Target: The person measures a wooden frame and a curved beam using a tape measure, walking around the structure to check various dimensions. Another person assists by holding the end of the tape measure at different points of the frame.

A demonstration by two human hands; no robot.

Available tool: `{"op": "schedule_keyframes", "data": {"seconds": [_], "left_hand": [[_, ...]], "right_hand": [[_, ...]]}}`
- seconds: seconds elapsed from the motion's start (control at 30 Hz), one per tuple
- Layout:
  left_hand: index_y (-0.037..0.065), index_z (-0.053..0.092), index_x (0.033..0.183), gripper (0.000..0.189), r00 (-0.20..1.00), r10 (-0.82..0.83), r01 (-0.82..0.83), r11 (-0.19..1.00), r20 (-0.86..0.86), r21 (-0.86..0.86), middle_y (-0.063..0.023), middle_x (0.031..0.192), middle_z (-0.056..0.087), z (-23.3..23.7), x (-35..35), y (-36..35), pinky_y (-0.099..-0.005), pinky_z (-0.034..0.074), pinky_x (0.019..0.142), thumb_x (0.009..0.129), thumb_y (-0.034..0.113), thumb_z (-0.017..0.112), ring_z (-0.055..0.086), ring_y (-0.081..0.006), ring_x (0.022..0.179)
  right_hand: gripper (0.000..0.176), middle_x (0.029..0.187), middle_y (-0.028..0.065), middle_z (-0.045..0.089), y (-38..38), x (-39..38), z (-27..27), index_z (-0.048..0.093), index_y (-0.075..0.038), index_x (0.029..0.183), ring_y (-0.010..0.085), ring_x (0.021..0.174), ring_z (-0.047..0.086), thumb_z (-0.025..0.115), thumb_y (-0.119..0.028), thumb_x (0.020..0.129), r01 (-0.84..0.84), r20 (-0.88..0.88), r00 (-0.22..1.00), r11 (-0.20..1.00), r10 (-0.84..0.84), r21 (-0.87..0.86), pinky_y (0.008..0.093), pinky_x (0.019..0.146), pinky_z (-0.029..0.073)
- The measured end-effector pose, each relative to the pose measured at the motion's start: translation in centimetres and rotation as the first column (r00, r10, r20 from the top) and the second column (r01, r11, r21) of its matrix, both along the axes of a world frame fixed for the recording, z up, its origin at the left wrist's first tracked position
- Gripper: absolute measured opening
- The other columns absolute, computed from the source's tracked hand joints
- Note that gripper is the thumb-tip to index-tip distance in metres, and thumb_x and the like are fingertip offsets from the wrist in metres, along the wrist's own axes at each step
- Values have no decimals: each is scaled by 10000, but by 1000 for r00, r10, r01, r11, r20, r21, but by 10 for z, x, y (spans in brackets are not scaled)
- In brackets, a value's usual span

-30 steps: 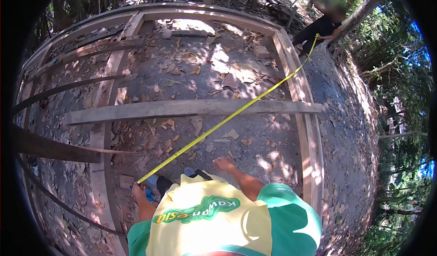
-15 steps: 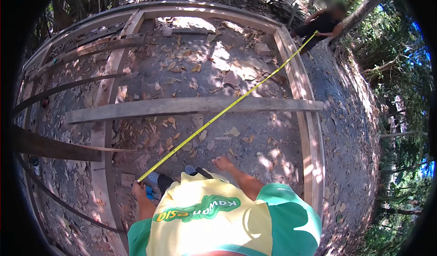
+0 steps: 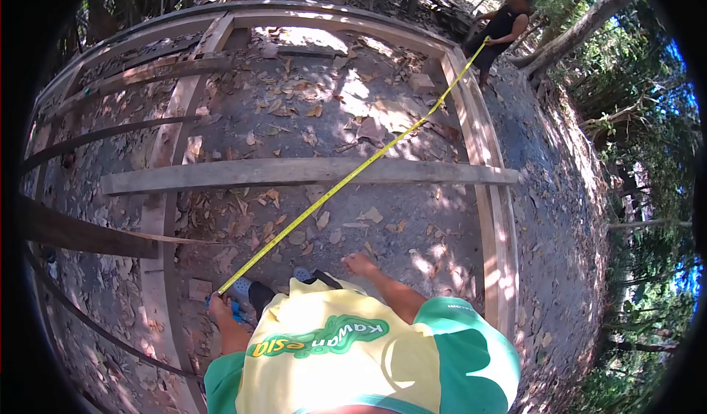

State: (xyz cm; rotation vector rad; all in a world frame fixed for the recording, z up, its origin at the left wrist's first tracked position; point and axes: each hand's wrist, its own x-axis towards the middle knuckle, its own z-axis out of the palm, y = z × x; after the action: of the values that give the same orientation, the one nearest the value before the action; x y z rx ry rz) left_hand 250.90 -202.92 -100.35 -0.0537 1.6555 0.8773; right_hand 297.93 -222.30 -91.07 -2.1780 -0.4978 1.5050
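Closest in, the person is bent forward in a yellow and green shirt. Their left hand [image 3: 219,309] is low at the near left corner, fingers closed around the near end of a yellow tape measure [image 3: 333,189]. Something blue shows just under that hand, too small to make out. The right hand [image 3: 361,264] hangs free over the dirt, fingers loose and holding nothing.

The tape is a thin, bright yellow strip pulled taut. It runs diagonally up and to the right from the left hand, over a loose plank [image 3: 294,172] that lies crosswise, then over the far right corner.

All this happens across a big wooden frame [image 3: 487,208] lying flat on the ground. Inside it are bare earth [image 3: 412,230], scattered dry leaves [image 3: 272,226] and a small wood block [image 3: 421,83] towards the far side. More boards lie to the left.

At the far corner a co-worker [image 3: 502,25] in dark clothes holds the other end of the tape, with trees behind.

A second ago the co-worker was crouched lower and further right. Now they stand taller and nearer the corner, so the far end of the tape has shifted up and left. The near hand has hardly moved from its spot, and the right hand hangs as it did.
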Motion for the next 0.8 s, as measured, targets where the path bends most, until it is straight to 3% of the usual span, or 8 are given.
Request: {"op": "schedule_keyframes", "data": {"seconds": [0.13, 0.23, 0.33, 0.53, 0.57, 0.8], "left_hand": [[51, 536, 1025, 230, 997, 71, -71, 997, 19, 10, -73, 919, 567, -7, -3, -2, -381, 430, 771, 809, 130, 544, 596, -218, 808], [49, 533, 1020, 221, 990, 138, -138, 990, -10, 3, -75, 911, 551, 1, 2, -4, -389, 437, 771, 811, 120, 538, 591, -221, 810], [45, 533, 1018, 217, 983, 184, -184, 982, -10, -42, -74, 910, 550, 7, 5, -4, -390, 443, 765, 813, 114, 535, 587, -218, 804], [106, 372, 1182, 402, 985, 173, -173, 985, 1, -21, -110, 941, 554, 5, 0, -12, -409, 470, 682, 812, 60, 520, 615, -237, 772], [63, 547, 999, 212, 976, 208, -209, 977, -61, -26, -68, 932, 576, 7, 5, -14, -378, 441, 744, 803, 135, 512, 593, -202, 787], [94, 535, 1041, 240, 973, 218, -220, 975, -70, -19, -61, 934, 574, -2, -16, -23, -386, 425, 747, 810, 157, 512, 595, -205, 843]], "right_hand": [[314, 650, 48, 591, 2, 5, -12, 628, -53, 780, 154, 525, 554, 542, -350, 839, -55, -9, 998, 998, 55, -10, 317, 508, 467], [306, 649, 41, 570, 9, 2, 9, 572, -45, 736, 140, 532, 552, 547, -322, 864, -47, 20, 999, 999, 47, 6, 293, 478, 455], [311, 675, 51, 589, 5, 10, -21, 590, -33, 757, 152, 576, 579, 547, -323, 863, -47, -18, 999, 999, 47, 19, 299, 512, 473], [313, 717, 65, 613, 16, 2, 10, 607, -17, 803, 168, 641, 603, 560, -323, 852, -133, 95, 986, 991, 135, -24, 313, 556, 485], [312, 713, 63, 609, 19, 1, 12, 607, -18, 802, 166, 633, 598, 560, -323, 852, -117, 87, 989, 993, 118, -12, 313, 551, 482], [294, 663, 32, 569, 25, -6, 21, 594, -42, 759, 137, 552, 541, 550, -315, 857, -42, -28, 999, 997, 44, 64, 290, 502, 447]]}}
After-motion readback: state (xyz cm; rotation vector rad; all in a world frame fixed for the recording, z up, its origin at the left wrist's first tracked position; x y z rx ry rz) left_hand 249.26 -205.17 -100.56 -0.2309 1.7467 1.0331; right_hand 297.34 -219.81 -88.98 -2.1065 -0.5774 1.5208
